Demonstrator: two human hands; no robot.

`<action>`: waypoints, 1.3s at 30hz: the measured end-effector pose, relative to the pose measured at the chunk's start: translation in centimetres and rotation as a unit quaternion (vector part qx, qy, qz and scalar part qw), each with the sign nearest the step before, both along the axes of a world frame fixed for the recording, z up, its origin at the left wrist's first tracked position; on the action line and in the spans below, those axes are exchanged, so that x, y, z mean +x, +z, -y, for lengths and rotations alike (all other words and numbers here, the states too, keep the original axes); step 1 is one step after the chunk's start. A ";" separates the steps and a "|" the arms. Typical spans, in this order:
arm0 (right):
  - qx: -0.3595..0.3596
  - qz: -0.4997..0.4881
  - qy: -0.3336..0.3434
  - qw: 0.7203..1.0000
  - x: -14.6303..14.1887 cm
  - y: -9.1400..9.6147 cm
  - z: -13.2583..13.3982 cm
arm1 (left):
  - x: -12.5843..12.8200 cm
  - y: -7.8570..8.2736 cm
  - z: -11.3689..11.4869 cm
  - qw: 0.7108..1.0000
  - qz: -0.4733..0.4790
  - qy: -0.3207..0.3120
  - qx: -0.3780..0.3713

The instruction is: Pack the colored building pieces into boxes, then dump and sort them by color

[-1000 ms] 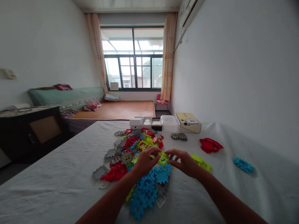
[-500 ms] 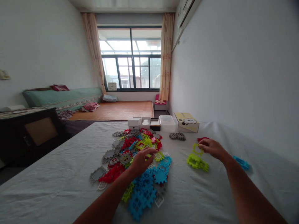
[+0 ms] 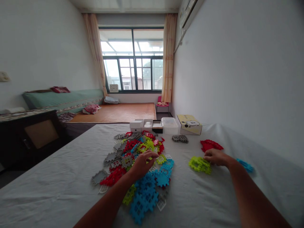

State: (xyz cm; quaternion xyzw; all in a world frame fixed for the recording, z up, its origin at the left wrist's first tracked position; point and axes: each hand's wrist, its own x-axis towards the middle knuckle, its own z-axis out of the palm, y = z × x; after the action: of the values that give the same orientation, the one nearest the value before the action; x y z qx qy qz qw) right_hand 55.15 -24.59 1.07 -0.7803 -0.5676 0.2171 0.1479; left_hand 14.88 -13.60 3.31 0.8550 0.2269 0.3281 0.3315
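My left hand (image 3: 144, 162) hovers over a mixed heap of plastic building tiles with toothed edges, its fingers loosely curved and apart from the thumb, with nothing visible in them. Close to its fingertips lie a green tile (image 3: 163, 159) and a white window-shaped piece (image 3: 168, 156). Blue tiles (image 3: 144, 193) make up the near part of the heap, and red tiles (image 3: 116, 175) lie left of my wrist. At the right, my right hand (image 3: 216, 157) is closed at the edge of a small stack of green tiles (image 3: 199, 165), pinching a green tile there. Its fingertips partly hide that tile.
Red tiles (image 3: 211, 145) lie beyond my right hand, blue tiles (image 3: 245, 165) to its right, and grey tiles (image 3: 180, 138) farther back. A clear plastic container (image 3: 169, 126), small white boxes (image 3: 136, 125) and a yellow cartoon box (image 3: 190, 124) line the far edge of the cloth-covered table (image 3: 71, 171).
My right hand has moved down and slightly toward me, bringing the green tile onto the green stack. More of the red tiles behind it now shows. My left hand has barely moved.
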 end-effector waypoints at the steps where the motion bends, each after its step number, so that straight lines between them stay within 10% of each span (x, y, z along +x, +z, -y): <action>1: -0.004 -0.003 0.006 1.000 -0.3 0.1 0.0 | 0.0 0.1 0.0 1.000 0.001 0.003 0.000; 15: 0.022 -0.026 0.025 0.999 -1.6 -0.6 -1.1 | -4.7 1.2 -5.7 0.967 0.046 0.244 0.062; 26: 0.084 0.090 0.034 0.992 -3.5 -0.3 -1.7 | -6.6 2.2 -4.0 0.969 -0.238 -0.040 0.055; 39: 0.116 0.124 0.035 0.985 -5.0 -0.1 -2.1 | -4.6 1.6 -3.6 0.951 -0.212 0.136 0.179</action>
State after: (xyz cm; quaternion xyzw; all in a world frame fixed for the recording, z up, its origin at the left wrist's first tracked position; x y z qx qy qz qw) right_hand 50.13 -22.45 0.94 -0.7580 -0.6302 0.0562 0.1583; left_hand 10.27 -9.99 4.92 0.9111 0.3435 0.2167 0.0701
